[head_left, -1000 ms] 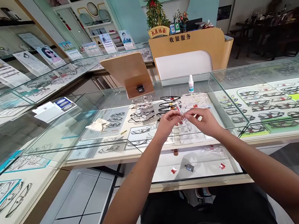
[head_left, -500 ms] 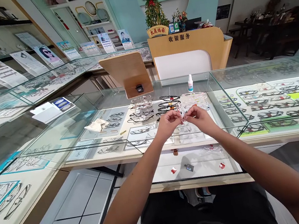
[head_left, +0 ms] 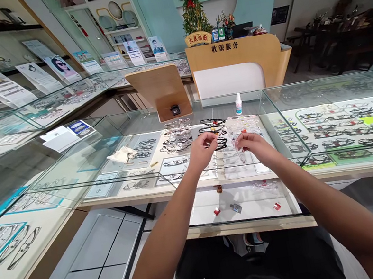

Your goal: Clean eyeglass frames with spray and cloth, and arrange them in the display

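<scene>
Clear, pinkish eyeglasses (head_left: 240, 153) hang from my right hand (head_left: 253, 144), which pinches them over the glass counter. To their left, my left hand (head_left: 204, 150) is held with thumb and fingertips together, apart from the glasses; whether something small is between the fingertips is too small to tell. Behind my hands lie a column of black-framed glasses (head_left: 213, 122) and a group of clear frames (head_left: 243, 121). Another column of glasses (head_left: 177, 145) lies left of my left hand.
A white spray bottle (head_left: 238, 104) and a wooden-backed mirror (head_left: 159, 91) stand on the counter (head_left: 146, 196). A cream cloth (head_left: 122, 154) lies left. Below, an open drawer (head_left: 199, 214) holds red-and-white scraps (head_left: 277, 206) and a small grey item (head_left: 236, 207).
My hands have moved apart. My left hand has come off the glasses and shifted left; my right hand has moved slightly right with them.
</scene>
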The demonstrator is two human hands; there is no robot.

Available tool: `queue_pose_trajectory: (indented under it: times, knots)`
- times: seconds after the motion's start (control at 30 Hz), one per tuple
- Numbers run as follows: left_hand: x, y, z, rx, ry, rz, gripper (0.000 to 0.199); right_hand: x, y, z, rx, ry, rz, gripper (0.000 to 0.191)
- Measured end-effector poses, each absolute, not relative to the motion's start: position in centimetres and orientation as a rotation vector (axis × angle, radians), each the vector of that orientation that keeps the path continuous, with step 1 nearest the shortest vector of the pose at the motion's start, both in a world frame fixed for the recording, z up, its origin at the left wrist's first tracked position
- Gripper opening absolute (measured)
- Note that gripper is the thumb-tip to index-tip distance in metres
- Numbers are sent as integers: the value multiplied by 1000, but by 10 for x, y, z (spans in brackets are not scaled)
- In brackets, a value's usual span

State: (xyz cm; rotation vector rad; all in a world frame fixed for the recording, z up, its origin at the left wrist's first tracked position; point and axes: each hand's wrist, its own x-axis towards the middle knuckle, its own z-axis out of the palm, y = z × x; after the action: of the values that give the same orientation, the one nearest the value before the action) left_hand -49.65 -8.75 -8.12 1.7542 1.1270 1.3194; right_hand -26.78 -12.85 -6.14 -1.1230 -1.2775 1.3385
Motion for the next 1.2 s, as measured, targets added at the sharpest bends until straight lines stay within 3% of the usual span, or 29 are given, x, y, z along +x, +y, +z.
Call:
queue_pose_trajectory:
  times: [0.2,0.53,0.77,0.93,1.07,1.2]
  knots:
    - [-504,-89,-78,1894,1245,1470,13,-268,-129,-61,-1123,-1204,1449,23]
    - [-500,-96,-76,1938,1291,1500,39,-270,-137,-60,-1070,-1214,1527,25]
    - [-493,-108,-74,1902,1328,1787,22,-268,-139,-53,-893,-1128,1513,38]
    - [-479,-118,-74,1819,1107,1509,20,-267,-141,-47,-775,-1158,1453,37]
    - [-469,-118,-76,1548,826,1127,37,-273,-147,-47,-848,-1245,1373,46]
    - [-469,-114,-80,1422,792,1059,46,-276,-150,-46,-829,-1219,1358,45]
